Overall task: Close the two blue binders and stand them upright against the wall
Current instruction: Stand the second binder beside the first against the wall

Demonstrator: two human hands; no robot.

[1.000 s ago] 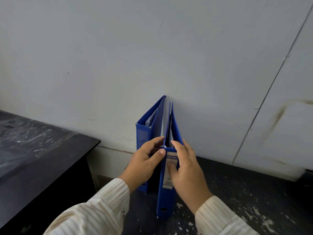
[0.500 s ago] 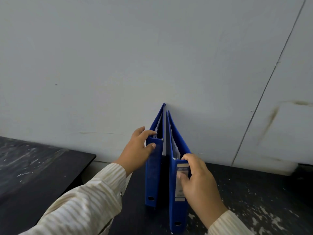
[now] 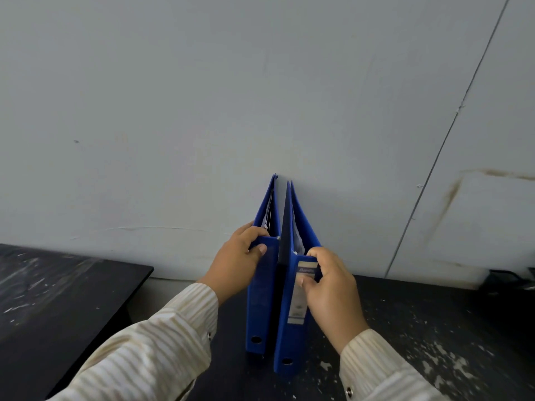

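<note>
Two blue binders stand upright side by side on a black table [image 3: 419, 328], spines toward me and far edges touching the grey wall [image 3: 260, 96]. My left hand [image 3: 236, 263] grips the top of the left binder [image 3: 259, 302], thumb on its spine. My right hand [image 3: 330, 290] holds the top of the right binder [image 3: 285, 328], whose spine carries a white label [image 3: 301, 293]. White pages show inside both binders from above. A narrow dark gap separates the two spines.
A second black table [image 3: 58, 299] stands lower at the left, with a gap between it and my table. The tabletop is flecked with white paint. A thin seam [image 3: 443, 140] runs diagonally down the wall at right. Something dark sits at the far right edge.
The binders went from leaning together and tilted to standing straight and parallel against the wall. Both hands shifted to the tops of the spines, one hand per binder.
</note>
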